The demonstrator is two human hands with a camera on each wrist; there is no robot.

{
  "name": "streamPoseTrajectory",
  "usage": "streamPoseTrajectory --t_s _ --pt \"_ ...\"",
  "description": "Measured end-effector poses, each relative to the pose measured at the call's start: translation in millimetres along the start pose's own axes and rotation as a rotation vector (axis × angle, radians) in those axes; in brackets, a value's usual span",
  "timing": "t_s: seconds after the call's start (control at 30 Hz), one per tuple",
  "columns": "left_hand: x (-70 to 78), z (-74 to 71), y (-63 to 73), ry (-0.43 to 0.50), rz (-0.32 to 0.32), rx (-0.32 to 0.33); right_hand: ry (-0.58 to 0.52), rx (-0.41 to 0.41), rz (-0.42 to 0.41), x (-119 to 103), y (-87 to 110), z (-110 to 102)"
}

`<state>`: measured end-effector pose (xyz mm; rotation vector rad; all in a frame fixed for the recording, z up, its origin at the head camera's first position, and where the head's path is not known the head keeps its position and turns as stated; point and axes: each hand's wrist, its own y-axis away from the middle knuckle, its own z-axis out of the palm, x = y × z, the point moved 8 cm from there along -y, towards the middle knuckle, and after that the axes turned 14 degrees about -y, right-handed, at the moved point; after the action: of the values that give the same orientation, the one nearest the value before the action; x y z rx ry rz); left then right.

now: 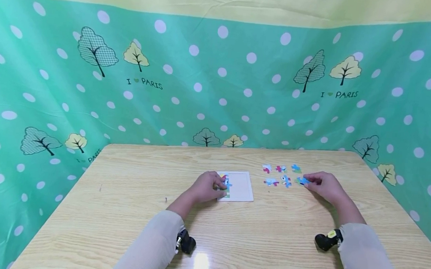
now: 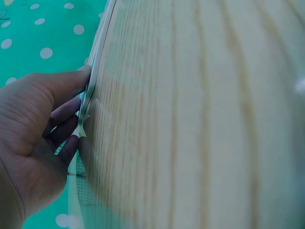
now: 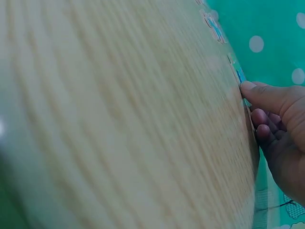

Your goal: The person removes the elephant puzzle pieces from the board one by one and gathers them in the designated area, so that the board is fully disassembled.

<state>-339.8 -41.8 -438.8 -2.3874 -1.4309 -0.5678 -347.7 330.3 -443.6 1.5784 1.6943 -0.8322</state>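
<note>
loose puzzle pieces (image 1: pixel 286 181) on the table (image 1: pixel 137 213), right of the tray (image 1: pixel 241 187)

Beyond the left hand (image 1: pixel 207 187) hung a green cloth (image 1: pixel 182 72) with white dots (image 1: pixel 160 26), printed trees (image 1: pixel 97 50) and "PARIS" lettering (image 1: pixel 152 84). Below the hand spread a pale wood-grain surface (image 1: pixel 253 239), bright glare (image 1: pixel 201 268) shining on the hand's near side.

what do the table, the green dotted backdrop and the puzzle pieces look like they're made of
Table: wood or wood-look laminate, somewhat glossy; streaky grain, bright reflection. 
Backdrop: probably printed fabric, fairly matt; soft creases and folds. 
Puzzle pieces: perhaps card or thin wood, colour-printed; too small to be sure.
</note>
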Motion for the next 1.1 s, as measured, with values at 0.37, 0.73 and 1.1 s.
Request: streamPoseTrajectory --t_s 0.37,0.73,1.1 --pt "0.3 -0.2 -0.3 0.005 0.005 0.003 -0.091 0.018 0.010 0 1.1 -4" --pt "0.2 -0.5 0.2 -0.004 -0.004 -0.007 -0.142 0.007 -0.045 -19 7.7 -4" --pt "1.8 -2.5 1.3 0.001 0.004 -0.003 -0.205 0.030 -0.136 -50 12.3 3"
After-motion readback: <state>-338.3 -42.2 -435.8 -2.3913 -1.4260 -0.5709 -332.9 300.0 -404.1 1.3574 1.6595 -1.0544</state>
